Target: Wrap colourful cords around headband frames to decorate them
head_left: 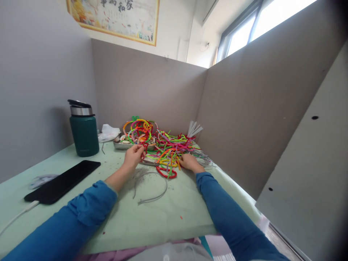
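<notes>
My left hand (133,155) is closed in a pinch on a red pipe cleaner (146,146), just in front of a metal tray (122,146) that holds shells and coloured twisted rings. My right hand (189,161) touches the right side of a tangled pile of coloured pipe cleaners (174,141); its fingertips are partly hidden among orange and yellow strands. Between the hands lie scissors (149,163) and a red ring (172,176) with green in it. A thin grey headband (160,195) rests on the table nearer to me.
On the left stand a green bottle (85,136) and a black phone (63,181) with a white cable. White tissue (108,132) lies behind them. Clear sticks (194,129) and grey bands (203,158) are at the right. Grey partitions (146,83) enclose the green-covered table (174,214).
</notes>
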A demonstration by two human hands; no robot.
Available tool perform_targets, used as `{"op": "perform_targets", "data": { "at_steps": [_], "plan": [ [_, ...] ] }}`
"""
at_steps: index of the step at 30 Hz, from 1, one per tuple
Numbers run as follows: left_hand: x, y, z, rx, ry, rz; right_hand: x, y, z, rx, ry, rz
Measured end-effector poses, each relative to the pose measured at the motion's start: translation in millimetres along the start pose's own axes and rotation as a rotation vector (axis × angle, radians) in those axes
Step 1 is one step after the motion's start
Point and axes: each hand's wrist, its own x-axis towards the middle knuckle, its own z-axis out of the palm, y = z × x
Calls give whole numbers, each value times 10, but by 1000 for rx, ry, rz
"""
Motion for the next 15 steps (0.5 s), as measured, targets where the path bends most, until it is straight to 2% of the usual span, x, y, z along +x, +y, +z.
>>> {"op": "perform_targets", "data": {
  "at_steps": [3, 9, 12, 15],
  "plan": [
    [-1, 2, 6, 13, 0, -8, 27, 2, 4, 72, -17, -42],
    [10, -28, -9, 63, -8, 7, 72, 195, 9, 19, 73, 109],
    [21, -49, -17, 74, -10, 13, 43, 194, -10, -5, 136, 111],
    [28, -55, -18, 70, -15, 15, 22, 85, -15, -1, 61, 65]
  ]
}}
